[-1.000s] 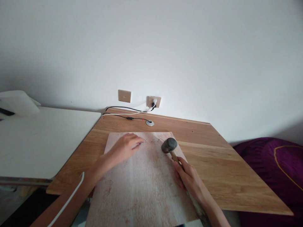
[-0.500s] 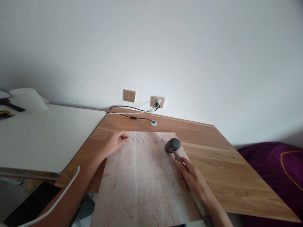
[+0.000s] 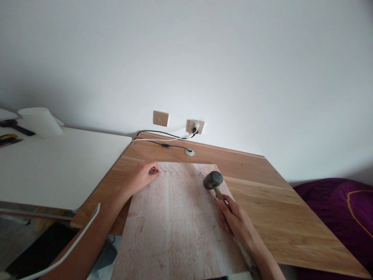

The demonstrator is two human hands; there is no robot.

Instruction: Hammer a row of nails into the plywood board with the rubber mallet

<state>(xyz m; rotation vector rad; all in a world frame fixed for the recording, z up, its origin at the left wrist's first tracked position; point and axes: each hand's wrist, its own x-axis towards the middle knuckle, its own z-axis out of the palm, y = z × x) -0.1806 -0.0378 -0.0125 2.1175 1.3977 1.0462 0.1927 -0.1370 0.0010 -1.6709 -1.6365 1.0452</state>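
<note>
My right hand is wrapped round the wooden handle of a mallet with a dark, blunt head. The head sits over the right side of a pale wood-grain board, near its far edge; whether it touches the board I cannot tell. At the board's far left corner my left hand pinches a small nail, its tip at the board's surface. To the right, several nails stand in a row along the far edge, some of them leaning.
Beneath the board is a brown wooden desk. Cables run across its back to a wall socket. A white table on the left bears a white roll and dark tools. A purple cushion lies at right.
The view has shifted slightly. My left hand stays at the far left corner with its fingers pinched, and the mallet keeps its place over the board's right side.
</note>
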